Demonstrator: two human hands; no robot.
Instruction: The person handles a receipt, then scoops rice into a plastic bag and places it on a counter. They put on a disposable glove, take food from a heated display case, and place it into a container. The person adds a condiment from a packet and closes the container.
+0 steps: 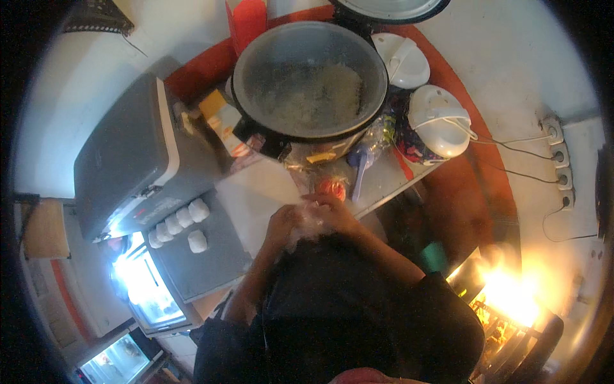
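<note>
In front of my dark clothing, both hands work close together on a crumpled piece of translucent film (311,222), probably plastic. My left hand (284,223) grips its left side, fingers bent inward. My right hand (334,211) holds the other side; its fingers reach over the top. What is inside the film, if anything, is hidden. Just beyond my right hand lies a red item in clear plastic (333,186). White sheets (256,197), apparently paper, spread to the left of my hands. Several white rounded lumps (184,218) rest on a grey surface (211,259) farther left.
A wide round pan with a fogged cover (309,79) stands ahead. Around it are a blue-handled utensil (362,173), a yellow-and-white carton (220,120) and white corded appliances (440,122). A large grey case (129,158) stands left. Wall sockets (559,156) and a glaring lit cabinet (511,302) are right.
</note>
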